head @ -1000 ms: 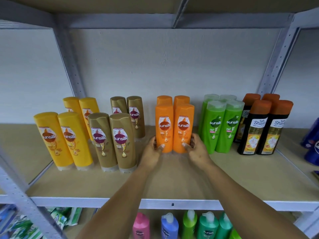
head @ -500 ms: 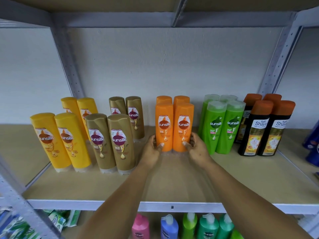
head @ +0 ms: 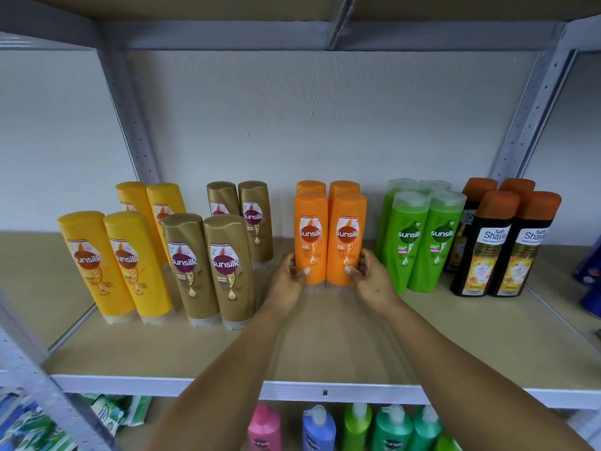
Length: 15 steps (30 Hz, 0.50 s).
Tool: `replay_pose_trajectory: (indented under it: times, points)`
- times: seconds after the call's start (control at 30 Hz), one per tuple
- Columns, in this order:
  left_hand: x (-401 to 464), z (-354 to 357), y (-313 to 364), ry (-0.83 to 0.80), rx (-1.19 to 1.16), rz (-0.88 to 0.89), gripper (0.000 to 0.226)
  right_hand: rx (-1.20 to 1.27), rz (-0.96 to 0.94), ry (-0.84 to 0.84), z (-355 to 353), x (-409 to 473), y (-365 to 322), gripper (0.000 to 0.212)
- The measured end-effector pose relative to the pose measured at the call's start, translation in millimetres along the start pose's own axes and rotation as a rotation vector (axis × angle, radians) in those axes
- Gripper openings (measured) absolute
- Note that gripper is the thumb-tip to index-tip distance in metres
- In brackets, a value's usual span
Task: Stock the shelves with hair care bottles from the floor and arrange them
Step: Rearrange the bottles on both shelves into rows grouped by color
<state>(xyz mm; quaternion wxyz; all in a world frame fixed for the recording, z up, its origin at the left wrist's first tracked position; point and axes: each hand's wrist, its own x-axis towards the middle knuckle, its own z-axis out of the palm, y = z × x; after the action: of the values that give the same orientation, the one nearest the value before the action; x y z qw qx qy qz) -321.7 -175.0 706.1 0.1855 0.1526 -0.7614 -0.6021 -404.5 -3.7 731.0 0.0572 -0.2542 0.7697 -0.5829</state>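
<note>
Two orange Sunsilk bottles stand side by side at the middle of the shelf [head: 325, 346], with two more orange ones behind them. My left hand [head: 287, 281] grips the lower left side of the left front orange bottle [head: 310, 236]. My right hand [head: 374, 278] grips the lower right side of the right front orange bottle [head: 346, 236]. Both bottles stand upright and touch each other. To the left stand gold bottles [head: 211, 271] and yellow bottles [head: 110, 265]; to the right, green bottles [head: 422, 239] and black bottles with orange caps [head: 500, 245].
Grey metal uprights [head: 130, 125] frame the shelf bay. On the lower shelf stand pump bottles in pink [head: 263, 431], blue and green. Packets [head: 110, 415] lie at the lower left. Blue bottles [head: 590, 271] show at the far right edge.
My hands have pushed the two front orange bottles slightly back toward the rear pair. The view has shifted a little; the other bottles stay in place.
</note>
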Motion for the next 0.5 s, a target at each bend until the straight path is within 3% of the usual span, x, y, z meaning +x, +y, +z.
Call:
replay_pose_trajectory:
  times: [0.1, 0.23, 0.4, 0.5]
  points:
    - [1, 0, -2, 0.011, 0.018, -0.006, 0.088, 0.001, 0.008, -0.007, 1, -1, 0, 0.052]
    - [-11, 3, -4, 0.040, 0.105, 0.039, 0.071, -0.087, -0.004, 0.028, 3, -12, -3, 0.055]
    - [-40, 2, -3, 0.096, 0.429, 0.203, 0.061, -0.442, -0.108, 0.109, 11, -42, -4, 0.054]
    - [-59, -1, -2, 0.088, 0.689, 0.238, 0.062, -0.696, -0.118, 0.084, 18, -56, -2, 0.064]
